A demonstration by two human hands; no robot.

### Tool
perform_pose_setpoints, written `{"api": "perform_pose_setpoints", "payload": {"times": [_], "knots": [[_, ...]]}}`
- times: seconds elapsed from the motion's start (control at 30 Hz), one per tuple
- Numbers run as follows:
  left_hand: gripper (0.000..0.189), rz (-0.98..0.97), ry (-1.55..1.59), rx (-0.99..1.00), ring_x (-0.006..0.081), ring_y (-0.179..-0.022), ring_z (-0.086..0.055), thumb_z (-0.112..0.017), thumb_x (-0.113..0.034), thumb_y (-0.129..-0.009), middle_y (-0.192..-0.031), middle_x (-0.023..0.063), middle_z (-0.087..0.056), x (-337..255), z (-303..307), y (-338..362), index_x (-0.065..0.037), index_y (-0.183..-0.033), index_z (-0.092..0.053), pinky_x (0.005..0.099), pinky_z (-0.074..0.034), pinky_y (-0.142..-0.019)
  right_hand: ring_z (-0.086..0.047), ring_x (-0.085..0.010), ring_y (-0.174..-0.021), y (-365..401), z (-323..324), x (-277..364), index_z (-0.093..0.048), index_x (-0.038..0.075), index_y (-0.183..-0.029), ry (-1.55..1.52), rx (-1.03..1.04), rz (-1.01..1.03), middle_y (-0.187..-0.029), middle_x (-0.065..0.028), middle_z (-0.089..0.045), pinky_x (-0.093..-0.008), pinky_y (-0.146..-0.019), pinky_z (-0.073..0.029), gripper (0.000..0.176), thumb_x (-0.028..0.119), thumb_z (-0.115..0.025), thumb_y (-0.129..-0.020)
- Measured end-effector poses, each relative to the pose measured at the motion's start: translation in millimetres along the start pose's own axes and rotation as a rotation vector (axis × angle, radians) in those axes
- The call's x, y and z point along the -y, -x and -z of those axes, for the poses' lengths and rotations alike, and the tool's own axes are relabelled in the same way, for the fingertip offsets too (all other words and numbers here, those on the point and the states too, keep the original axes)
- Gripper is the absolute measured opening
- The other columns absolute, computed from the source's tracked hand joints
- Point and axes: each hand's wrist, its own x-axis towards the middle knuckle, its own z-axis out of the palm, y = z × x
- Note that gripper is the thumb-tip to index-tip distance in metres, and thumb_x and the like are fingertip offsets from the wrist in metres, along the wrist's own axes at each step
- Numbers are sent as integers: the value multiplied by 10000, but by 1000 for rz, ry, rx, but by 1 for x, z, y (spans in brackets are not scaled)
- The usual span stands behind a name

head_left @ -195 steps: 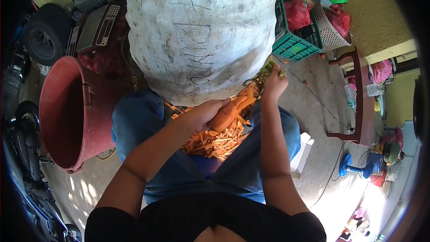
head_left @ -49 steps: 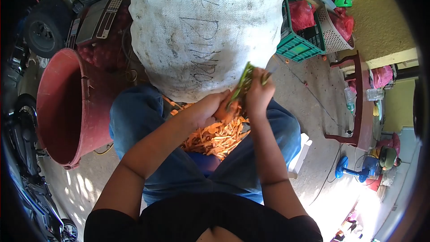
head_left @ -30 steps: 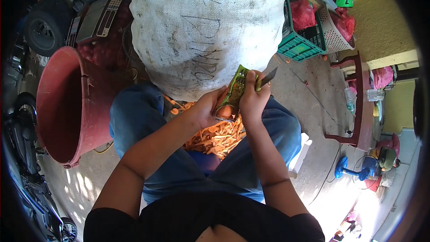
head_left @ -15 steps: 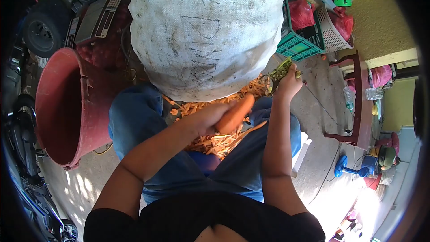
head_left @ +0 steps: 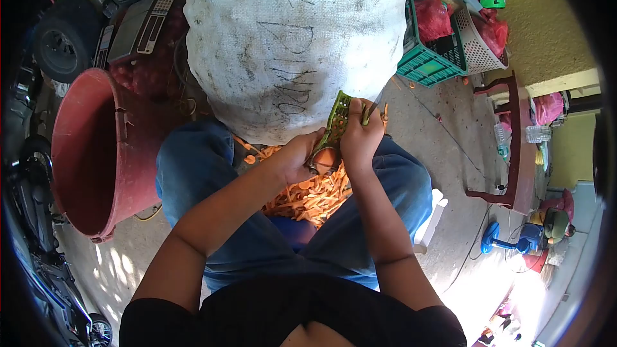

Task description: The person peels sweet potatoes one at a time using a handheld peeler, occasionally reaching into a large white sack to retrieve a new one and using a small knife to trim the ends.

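My left hand [head_left: 299,157] is closed around a carrot [head_left: 326,159], whose orange end shows between my two hands. The fingers of my right hand [head_left: 360,138] grip a green peeler [head_left: 337,121] with a perforated handle. Its head lies against the carrot, though I cannot make out the blade. Below both hands, between my knees, is a heap of orange peelings [head_left: 312,200]. A bulging white woven sack [head_left: 292,45] with dark handwriting stands just beyond my hands.
To the left stands a large red tub [head_left: 116,154], with a scale [head_left: 141,29] and a tyre [head_left: 64,38] behind it. A green crate [head_left: 434,67] and a white perforated basket [head_left: 479,48] are at the upper right. A reddish wooden bench [head_left: 519,154] and a blue fan [head_left: 514,241] lie further right.
My right hand has brought the peeler inward and left, from out at the right onto the carrot. The carrot's end has turned in my left hand, which stays closed on it.
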Motion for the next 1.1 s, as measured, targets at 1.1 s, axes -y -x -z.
{"api": "perform_pose_setpoints", "payload": {"times": [1.1], "knots": [[395, 184, -449, -212, 165, -607, -537, -306, -373, -872, -764, 87, -535, -5, -20, 13, -12, -928, -456, 282, -460, -536, -421, -60, -450, -42, 39, -16, -545, 0, -731, -268, -210, -203, -537, -19, -486, -220, -398, -332, 212, 180, -482, -823]]}}
